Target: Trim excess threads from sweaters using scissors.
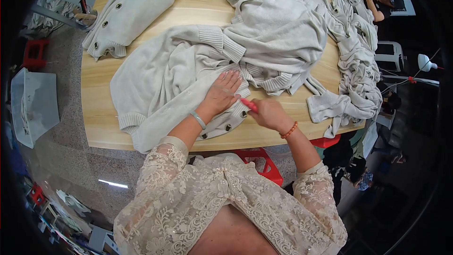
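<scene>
Cardigan (141, 66) of off-white knit, ribbed at the cuffs, lies under the left hand (222, 95) in my head view, spreading mostly to that hand's left, with dark buttons (228, 127) showing between the forearms. From my remote seat I see the left palm laid flat, fingers extended, probably to keep the soft knit from shifting. I have the right hand (270, 114) curled round a pink-handled tool (248, 105) slanting toward the left thumb; I cannot tell what its tip is or whether it meets the cloth. Working so near the bracing palm likely gives me finer control. Beyond the hands, a pale knit garment (283, 23) lies bunched; right of them, a heap of knitwear (358, 71) lines the table (104, 127), perhaps pushed aside to leave working room.
</scene>
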The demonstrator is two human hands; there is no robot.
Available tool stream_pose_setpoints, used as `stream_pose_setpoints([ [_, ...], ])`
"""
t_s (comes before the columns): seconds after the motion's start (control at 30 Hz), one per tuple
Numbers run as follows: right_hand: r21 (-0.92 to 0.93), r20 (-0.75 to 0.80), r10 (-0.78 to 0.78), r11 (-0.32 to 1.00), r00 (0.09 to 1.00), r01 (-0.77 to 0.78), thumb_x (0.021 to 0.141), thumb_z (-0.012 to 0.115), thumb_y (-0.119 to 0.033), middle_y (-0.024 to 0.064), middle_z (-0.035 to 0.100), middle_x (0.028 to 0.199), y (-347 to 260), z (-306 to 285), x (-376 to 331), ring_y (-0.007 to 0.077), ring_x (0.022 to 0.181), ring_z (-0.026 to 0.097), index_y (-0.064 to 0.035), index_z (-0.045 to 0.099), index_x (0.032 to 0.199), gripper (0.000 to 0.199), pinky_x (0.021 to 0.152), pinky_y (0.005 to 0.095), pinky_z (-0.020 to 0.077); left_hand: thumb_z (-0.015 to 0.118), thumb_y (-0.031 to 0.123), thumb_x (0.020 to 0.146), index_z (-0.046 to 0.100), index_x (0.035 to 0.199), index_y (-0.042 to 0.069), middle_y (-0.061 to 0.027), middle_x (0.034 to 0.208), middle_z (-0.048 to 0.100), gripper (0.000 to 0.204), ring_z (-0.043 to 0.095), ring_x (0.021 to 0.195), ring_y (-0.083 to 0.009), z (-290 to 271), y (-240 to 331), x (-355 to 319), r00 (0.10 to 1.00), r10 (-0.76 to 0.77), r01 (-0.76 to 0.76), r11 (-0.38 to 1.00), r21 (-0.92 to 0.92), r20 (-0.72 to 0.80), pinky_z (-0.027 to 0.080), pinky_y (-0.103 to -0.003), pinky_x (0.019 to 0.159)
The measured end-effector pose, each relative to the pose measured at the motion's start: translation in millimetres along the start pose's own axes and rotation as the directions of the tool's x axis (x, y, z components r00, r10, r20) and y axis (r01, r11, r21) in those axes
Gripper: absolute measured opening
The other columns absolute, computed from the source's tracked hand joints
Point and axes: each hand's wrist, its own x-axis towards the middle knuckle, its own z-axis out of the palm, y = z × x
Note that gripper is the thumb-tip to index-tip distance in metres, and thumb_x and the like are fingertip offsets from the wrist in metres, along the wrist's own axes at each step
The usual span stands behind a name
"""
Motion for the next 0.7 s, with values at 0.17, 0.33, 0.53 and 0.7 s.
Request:
stream_pose_setpoints([
  [0.17, 0.081, 0.072, -0.155, 0.986, 0.985, 0.149, 0.079, 0.067, -0.026, 0.0209, 0.064, 0.072, -29, 12, 13, 0.0388, 0.071, 0.064, -0.0037, 0.061, 0.086, 0.024, 0.065, 0.0491, 0.0492, 0.057, 0.034, 0.087, 0.045, 0.135, 0.004, -0.0173, 0.145, 0.039, 0.058, 0.036, 0.134, -0.0333, -2, 5, 3, 1.000, 0.010, -0.010, 1.000, -0.012, -0.022, 0.022, -0.045, 0.113],
  [0.33, 0.006, -0.045, 0.183, 0.983, 0.982, -0.183, 0.080, 0.067, -0.027, 0.0210, 0.065, 0.074, 28, -16, -2, 0.0400, 0.072, 0.063, -0.0016, 0.062, 0.085, 0.026, 0.065, 0.0488, 0.0495, 0.057, 0.034, 0.087, 0.046, 0.134, 0.004, -0.0178, 0.144, 0.039, 0.057, 0.034, 0.135, -0.0328, -5, 4, 0, 1.000, -0.006, 0.006, 1.000, 0.004, 0.009, 0.022, -0.045, 0.113],
  [0.53, 0.039, 0.069, 0.025, 0.999, 0.997, -0.027, 0.079, 0.069, -0.026, 0.0212, 0.064, 0.072, -7, -8, 1, 0.0394, 0.071, 0.063, -0.0023, 0.063, 0.085, 0.026, 0.065, 0.0489, 0.0493, 0.055, 0.036, 0.088, 0.045, 0.135, 0.004, -0.0173, 0.145, 0.039, 0.059, 0.032, 0.136, -0.0325, 2, -1, 0, 0.999, -0.012, 0.012, 1.000, 0.001, 0.030, 0.018, -0.046, 0.115],
  [0.7, 0.181, -0.008, -0.319, 0.932, 0.948, 0.315, 0.080, 0.067, -0.022, 0.0210, 0.062, 0.069, -77, 31, 36, 0.0404, 0.069, 0.062, -0.0016, 0.061, 0.083, 0.021, 0.063, 0.0485, 0.0485, 0.050, 0.035, 0.091, 0.043, 0.138, 0.004, -0.0168, 0.148, 0.036, 0.057, 0.029, 0.139, -0.0313, 10, 2, 3, 1.000, 0.014, -0.015, 0.999, -0.039, -0.022, 0.016, -0.046, 0.116],
])
